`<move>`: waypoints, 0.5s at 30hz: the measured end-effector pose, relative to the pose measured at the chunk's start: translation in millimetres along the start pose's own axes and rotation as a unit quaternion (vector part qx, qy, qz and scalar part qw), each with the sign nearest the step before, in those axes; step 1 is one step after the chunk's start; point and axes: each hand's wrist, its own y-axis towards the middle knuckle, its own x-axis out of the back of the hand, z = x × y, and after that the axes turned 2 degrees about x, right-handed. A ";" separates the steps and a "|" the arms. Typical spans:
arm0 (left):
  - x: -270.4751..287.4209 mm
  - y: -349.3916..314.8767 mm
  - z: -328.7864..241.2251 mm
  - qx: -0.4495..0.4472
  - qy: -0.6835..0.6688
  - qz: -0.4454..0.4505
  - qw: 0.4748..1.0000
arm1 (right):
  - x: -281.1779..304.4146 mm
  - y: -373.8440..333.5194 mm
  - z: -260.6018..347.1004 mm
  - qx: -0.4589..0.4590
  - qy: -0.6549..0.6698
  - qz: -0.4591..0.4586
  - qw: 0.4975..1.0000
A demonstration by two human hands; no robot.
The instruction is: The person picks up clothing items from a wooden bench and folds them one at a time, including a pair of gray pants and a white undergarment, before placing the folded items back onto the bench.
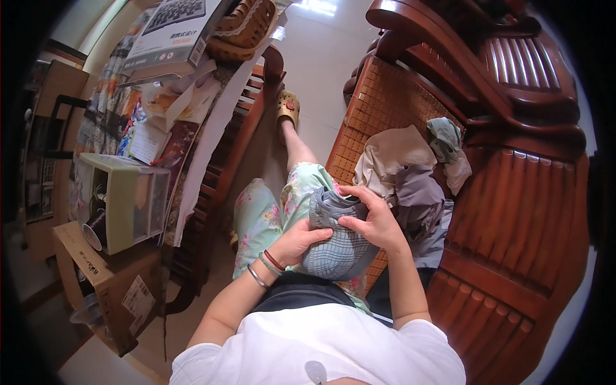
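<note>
Over my lap I hold a folded blue-grey garment (338,255) with a ribbed, checked texture. My left hand (301,241) grips its left side, thumb lying on top and the other fingers hidden under it. At the right, my right hand (377,223) curls round the upper edge, its thumb pressed on the cloth. The garment's exact kind cannot be made out. To the right of my hands lies a loose heap of clothes: a beige piece (393,159), a purple-grey piece (418,192), a pale green piece (444,138) and a light blue-grey piece (434,245).
The heap rests on a woven tile mat (371,106) over a dark wooden bench (513,224). Leftward stands a cluttered table with a boxed keyboard (170,42), a woven basket (240,32) and a green drawer unit (119,205). Below it is a cardboard box (122,289).
</note>
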 end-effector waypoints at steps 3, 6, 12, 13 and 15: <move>-1.7 -0.9 -3.2 0.002 0.005 -0.006 1.000 | -1.9 -4.4 3.5 0.003 -0.002 -0.016 1.000; -1.3 0.6 -5.6 -0.003 0.029 -0.030 0.999 | -7.8 -9.9 12.4 0.005 0.005 -0.038 0.999; -4.0 1.3 -6.5 -0.057 0.062 -0.033 0.996 | -5.5 -10.2 32.0 0.005 -0.053 0.017 0.998; -4.2 0.6 -7.5 -0.057 0.061 -0.032 0.996 | -5.1 -10.9 30.9 0.004 -0.054 0.016 0.998; -4.7 -0.6 -8.5 -0.036 0.029 -0.017 0.999 | -5.5 -12.4 26.0 0.020 -0.047 -0.004 0.999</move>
